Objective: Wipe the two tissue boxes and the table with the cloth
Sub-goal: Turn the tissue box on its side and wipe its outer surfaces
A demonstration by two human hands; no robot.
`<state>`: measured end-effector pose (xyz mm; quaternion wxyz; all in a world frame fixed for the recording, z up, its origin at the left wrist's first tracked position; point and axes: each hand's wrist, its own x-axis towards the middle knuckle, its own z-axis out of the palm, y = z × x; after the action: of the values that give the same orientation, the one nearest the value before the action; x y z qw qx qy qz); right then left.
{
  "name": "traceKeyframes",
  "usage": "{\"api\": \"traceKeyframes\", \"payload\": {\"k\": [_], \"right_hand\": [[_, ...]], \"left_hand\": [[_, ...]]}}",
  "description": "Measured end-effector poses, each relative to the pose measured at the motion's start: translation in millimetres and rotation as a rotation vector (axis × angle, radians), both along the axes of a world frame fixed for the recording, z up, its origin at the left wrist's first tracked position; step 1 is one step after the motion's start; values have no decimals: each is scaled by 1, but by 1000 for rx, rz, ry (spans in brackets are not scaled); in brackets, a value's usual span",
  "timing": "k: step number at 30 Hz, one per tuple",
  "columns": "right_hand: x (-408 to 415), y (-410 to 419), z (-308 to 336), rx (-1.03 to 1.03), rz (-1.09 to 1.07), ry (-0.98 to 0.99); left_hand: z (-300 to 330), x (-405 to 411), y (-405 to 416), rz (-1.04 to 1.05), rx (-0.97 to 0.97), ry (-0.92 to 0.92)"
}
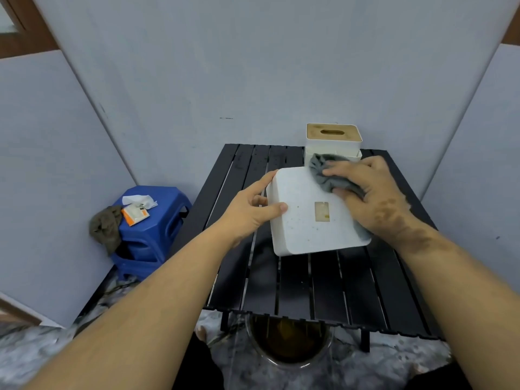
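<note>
A white speckled tissue box (306, 218) is tilted above the black slatted table (295, 285), its broad face with a small rectangular patch turned toward me. My left hand (250, 209) grips its left edge. My right hand (371, 195) presses a crumpled grey cloth (326, 173) against the box's upper right corner. A second white tissue box (333, 142) with a wooden slotted lid stands upright at the table's far right edge, behind the cloth.
A blue plastic stool (149, 235) stands to the left of the table, carrying a brownish rag (105, 226), an orange packet and a white tissue. Pale wall panels close in on three sides. A round container of dark liquid (289, 344) sits under the table's near edge.
</note>
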<state>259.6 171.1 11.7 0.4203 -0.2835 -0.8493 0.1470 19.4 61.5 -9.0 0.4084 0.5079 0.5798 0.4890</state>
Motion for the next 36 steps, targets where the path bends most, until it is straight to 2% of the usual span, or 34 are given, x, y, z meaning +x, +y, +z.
{"api": "traceKeyframes", "payload": {"k": [3, 8, 12, 15, 18, 21, 25, 27, 30, 33, 36], "right_hand": [[-16, -15, -5, -9, -64, 22], [-26, -35, -5, 98, 135, -143], [5, -8, -4, -20, -3, -42], [-3, -21, -8, -60, -65, 16], [-26, -51, -14, 15, 55, -75], [-16, -47, -7, -20, 132, -138], [18, -26, -3, -156, -61, -47], [22, -33, -8, -140, -100, 3], [8, -58, -17, -19, 44, 0], [-9, -78, -22, 19, 270, -130], [-2, -72, -22, 18, 342, -215]], "left_hand": [[0, 2, 0, 2, -1, 3], [2, 2, 0, -9, 12, 10], [4, 4, -2, -7, 6, 17], [3, 6, -4, 4, 15, 4], [1, 6, -4, 13, 17, -2], [0, 6, -3, 12, 18, 1], [-3, 3, -1, 46, -3, -6], [-5, 3, -1, 57, -11, -6], [-5, 6, -2, 55, -1, 2], [-5, 6, 0, 39, 12, 7], [-5, 5, 1, 33, -4, 17]]}}
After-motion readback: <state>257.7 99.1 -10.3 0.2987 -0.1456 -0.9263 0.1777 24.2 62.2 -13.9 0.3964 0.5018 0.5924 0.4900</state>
